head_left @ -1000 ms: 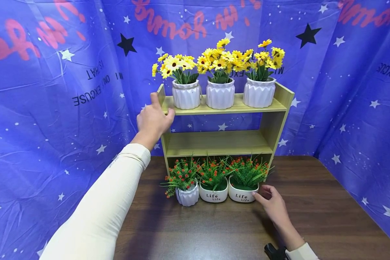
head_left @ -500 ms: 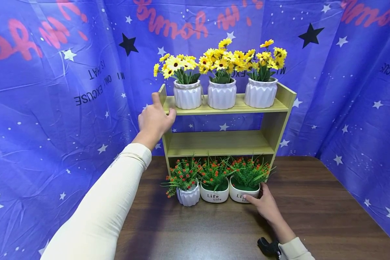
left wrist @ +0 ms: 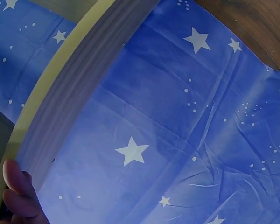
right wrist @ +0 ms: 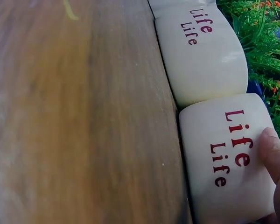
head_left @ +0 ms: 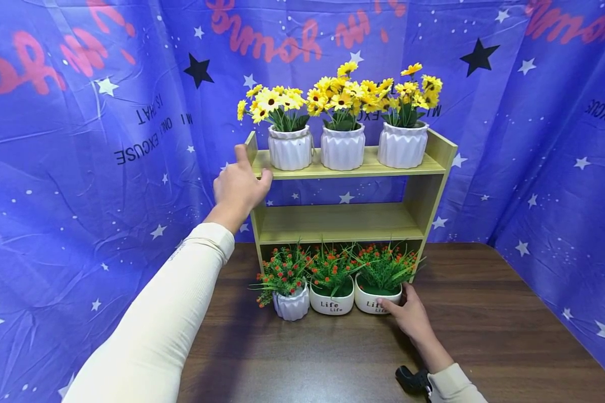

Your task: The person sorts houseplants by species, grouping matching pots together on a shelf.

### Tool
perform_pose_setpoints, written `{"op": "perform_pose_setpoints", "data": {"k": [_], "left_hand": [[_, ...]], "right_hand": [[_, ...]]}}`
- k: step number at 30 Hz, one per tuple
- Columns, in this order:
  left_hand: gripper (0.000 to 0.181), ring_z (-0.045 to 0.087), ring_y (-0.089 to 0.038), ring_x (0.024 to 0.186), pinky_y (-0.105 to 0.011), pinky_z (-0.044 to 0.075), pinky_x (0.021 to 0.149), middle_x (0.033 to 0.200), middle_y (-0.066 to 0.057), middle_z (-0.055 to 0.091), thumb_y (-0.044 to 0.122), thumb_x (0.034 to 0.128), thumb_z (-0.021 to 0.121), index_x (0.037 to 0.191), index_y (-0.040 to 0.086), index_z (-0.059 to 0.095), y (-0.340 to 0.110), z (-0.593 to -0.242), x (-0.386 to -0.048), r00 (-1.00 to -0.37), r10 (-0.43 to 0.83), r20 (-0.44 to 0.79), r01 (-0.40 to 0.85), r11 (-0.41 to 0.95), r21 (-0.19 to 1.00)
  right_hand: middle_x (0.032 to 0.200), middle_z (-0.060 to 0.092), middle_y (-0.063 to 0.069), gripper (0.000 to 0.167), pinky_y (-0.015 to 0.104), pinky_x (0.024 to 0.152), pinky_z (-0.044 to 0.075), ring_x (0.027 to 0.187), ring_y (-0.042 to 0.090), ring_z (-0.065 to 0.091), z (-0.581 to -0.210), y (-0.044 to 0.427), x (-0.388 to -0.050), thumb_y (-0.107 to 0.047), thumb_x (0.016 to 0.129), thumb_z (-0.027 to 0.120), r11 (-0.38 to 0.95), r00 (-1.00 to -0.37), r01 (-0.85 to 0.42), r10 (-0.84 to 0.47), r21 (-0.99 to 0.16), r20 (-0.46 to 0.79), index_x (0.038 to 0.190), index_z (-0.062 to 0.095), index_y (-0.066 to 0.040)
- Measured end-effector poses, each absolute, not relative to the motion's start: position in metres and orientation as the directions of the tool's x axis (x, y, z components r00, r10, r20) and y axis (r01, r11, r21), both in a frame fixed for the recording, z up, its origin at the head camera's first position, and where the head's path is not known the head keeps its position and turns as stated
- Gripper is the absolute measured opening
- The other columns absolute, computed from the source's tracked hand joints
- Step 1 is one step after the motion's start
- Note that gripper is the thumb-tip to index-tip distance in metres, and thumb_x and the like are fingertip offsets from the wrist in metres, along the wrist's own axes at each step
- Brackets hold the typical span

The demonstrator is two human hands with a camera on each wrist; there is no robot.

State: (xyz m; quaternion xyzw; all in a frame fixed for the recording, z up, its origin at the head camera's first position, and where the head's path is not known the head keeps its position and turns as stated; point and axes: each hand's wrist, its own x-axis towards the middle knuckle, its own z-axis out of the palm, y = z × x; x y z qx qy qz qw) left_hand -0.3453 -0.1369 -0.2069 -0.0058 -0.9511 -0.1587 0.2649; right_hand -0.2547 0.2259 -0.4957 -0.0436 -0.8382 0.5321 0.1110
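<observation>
Here, left fingers (head_left: 241, 154) hold the shelf (head_left: 340, 221), right fingers (right wrist: 273, 153) a pot (right wrist: 225, 165)

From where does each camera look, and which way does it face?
Head: worn on the head, facing forward and down at the pale wooden shelf; left hand, right hand and cream sleeves show.
Left wrist: worn there, facing the shelf's side and blue star-printed cloth; left fingers show.
Right wrist: worn there, facing white oval pots lettered Life; right thumb shows.
Shared by head and right wrist: those pots.
</observation>
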Motion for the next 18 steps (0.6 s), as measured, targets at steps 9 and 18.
{"op": "perform_pose_setpoints", "data": {"k": [9, 18], "left_hand": [[0.062, 0.059, -0.037, 0.070, -0.048, 0.048, 0.063, 0.074, -0.017, 0.055, 0.052, 0.0916, 0.046, 0.134, 0.012, 0.024, -0.135, -0.207, -0.345, -0.854, -0.061, 0.516, 0.113, 0.947, 0.299], [0.064, 0.061, -0.039, 0.072, -0.049, 0.048, 0.062, 0.077, -0.019, 0.056, 0.051, 0.0911, 0.046, 0.136, 0.012, 0.023, -0.136, -0.208, -0.346, -0.856, -0.066, 0.513, 0.105, 0.949, 0.298]], "right_hand": [[0.140, 0.048, 0.032, 0.085, 0.049, 0.106, 0.036, 0.131, 0.039, 0.045, -0.486, 0.233, -0.245, -0.029, 0.085, 0.080, 0.433, -0.954, -0.020, 0.260, -0.901, 0.146, 0.148, 0.034, 0.006], [0.147, 0.044, 0.025, 0.087, 0.046, 0.108, 0.034, 0.136, 0.035, 0.042, -0.465, 0.241, -0.226, -0.033, 0.084, 0.080, 0.384, -0.947, -0.015, 0.291, -0.923, 0.137, 0.150, 0.035, 0.002]]}}
